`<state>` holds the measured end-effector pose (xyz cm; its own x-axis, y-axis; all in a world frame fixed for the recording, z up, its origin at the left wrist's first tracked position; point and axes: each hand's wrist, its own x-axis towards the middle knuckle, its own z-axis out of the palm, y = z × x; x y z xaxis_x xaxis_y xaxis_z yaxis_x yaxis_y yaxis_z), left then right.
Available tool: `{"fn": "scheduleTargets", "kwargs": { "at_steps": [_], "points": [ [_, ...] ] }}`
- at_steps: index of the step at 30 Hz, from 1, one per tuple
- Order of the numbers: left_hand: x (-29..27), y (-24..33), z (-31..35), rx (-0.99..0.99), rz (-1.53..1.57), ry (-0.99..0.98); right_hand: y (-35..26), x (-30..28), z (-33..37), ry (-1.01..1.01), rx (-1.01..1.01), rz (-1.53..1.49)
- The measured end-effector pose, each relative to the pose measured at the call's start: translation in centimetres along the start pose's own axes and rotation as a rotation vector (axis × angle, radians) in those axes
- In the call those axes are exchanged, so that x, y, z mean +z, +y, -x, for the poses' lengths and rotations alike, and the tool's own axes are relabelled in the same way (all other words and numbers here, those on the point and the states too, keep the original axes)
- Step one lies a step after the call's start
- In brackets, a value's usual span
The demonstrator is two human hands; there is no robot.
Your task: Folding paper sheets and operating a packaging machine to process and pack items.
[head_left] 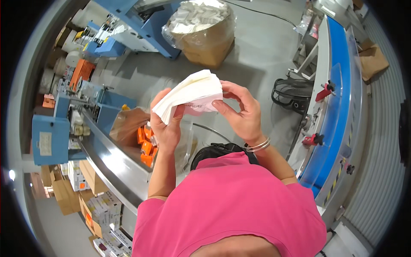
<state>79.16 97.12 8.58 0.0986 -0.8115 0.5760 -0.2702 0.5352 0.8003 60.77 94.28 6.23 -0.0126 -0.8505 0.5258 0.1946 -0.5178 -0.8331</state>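
Note:
In front of my chest I hold a thick stack of folded white paper tissues (192,92), tilted with its left end lower. The sheets fan apart along the upper and left edges, and a pinkish side with dark print faces me. My left hand (166,128) is closed round the left end, its thumb on the near side and its fingers mostly behind the stack. At the right end, my right hand (243,112) pinches the edge between thumb and curved fingers. A bracelet of thin rings (258,145) circles my right wrist.
A plastic-lined cardboard box (205,45) full of white paper stands ahead. Left are blue machines (50,135), a metal chute (113,162) and a bag of orange packs (147,145). Right are a black fan (293,92) and a blue conveyor belt (338,47). Cartons (105,207) fill the lower left.

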Motion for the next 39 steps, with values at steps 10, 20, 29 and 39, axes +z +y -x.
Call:
{"fn": "scheduleTargets", "kwargs": {
  "at_steps": [10,20,29,39],
  "points": [
    [9.9,-8.4,-7.9,-0.186,0.287,-0.026,2.7,-9.4,-8.7,0.077,-0.412,0.456],
    [19.0,-19.5,-21.0,-0.357,0.503,-0.221,12.3,-14.0,-18.5,0.131,-0.4,0.627],
    [27.1,-24.5,-33.0,-0.498,0.651,-0.495,16.2,-17.1,-28.0,0.531,-0.073,0.747],
    [40.9,-27.2,-43.2,-0.867,0.794,-1.002,23.6,-32.1,-36.9,0.382,0.458,-0.489]
  ]
}}
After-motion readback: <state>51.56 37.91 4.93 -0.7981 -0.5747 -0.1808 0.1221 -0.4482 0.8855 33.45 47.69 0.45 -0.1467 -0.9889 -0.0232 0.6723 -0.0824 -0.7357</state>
